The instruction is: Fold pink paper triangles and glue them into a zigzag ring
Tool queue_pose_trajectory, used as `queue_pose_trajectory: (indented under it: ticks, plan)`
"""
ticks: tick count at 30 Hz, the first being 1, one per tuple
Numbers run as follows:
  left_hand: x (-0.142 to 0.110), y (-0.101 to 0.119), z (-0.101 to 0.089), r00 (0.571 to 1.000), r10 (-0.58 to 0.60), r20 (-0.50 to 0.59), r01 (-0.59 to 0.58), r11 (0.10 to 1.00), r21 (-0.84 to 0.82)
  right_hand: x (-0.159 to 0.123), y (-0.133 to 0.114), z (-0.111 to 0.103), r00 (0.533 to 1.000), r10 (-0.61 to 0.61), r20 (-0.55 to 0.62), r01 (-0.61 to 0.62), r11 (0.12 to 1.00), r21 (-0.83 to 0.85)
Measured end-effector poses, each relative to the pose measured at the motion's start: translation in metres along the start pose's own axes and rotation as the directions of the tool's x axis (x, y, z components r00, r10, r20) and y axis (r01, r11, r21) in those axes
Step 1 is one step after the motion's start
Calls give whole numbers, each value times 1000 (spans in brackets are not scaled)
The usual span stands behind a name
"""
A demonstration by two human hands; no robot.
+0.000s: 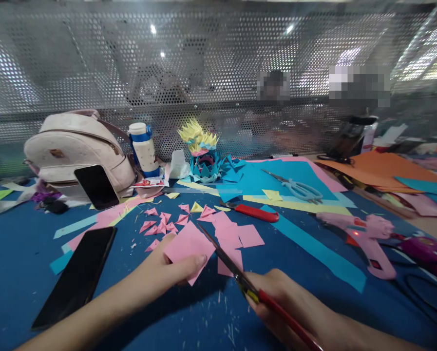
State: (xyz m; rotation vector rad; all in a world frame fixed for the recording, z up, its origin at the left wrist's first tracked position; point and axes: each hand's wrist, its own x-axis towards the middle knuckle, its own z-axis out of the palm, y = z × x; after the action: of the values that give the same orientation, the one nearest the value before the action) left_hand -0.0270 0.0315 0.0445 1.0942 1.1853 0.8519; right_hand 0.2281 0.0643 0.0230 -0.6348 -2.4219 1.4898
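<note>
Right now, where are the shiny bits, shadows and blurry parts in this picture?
In the head view, white glints shine on the holed metal panel; in the head view, a dark shadow lies on the blue table under the left hand; at the head view's right edge, the purple thing looks soft and stretched, and blocky squares hide two spots farther back.

Left fingers hold paper, right fingers scissors.

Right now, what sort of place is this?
Likely a craft table by a perforated screen: glue gun, loose pink squares, and scissors in the right hand.
</note>
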Motion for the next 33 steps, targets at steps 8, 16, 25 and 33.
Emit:
queue_pose_trajectory:
  ticks: [8,16,25,33]
  plan:
    - [0,3,1,1000,-11,9,11,1000,-17,-1,1,0,1000,24,13,-24,1000,17]
    - [3,1,-1,998,11,54,-10,1000,-18,1,-5,-3,1000,13,-4,-13,1000,-7]
    - [1,-2,-1,998,30,50,-29,999,-14,-2,3,2,1000,16,-6,-16,1000,3]
    - [0,1,0,999,14,41,-13,1000,-11,-1,6,5,999,-33,-41,32,999,-40]
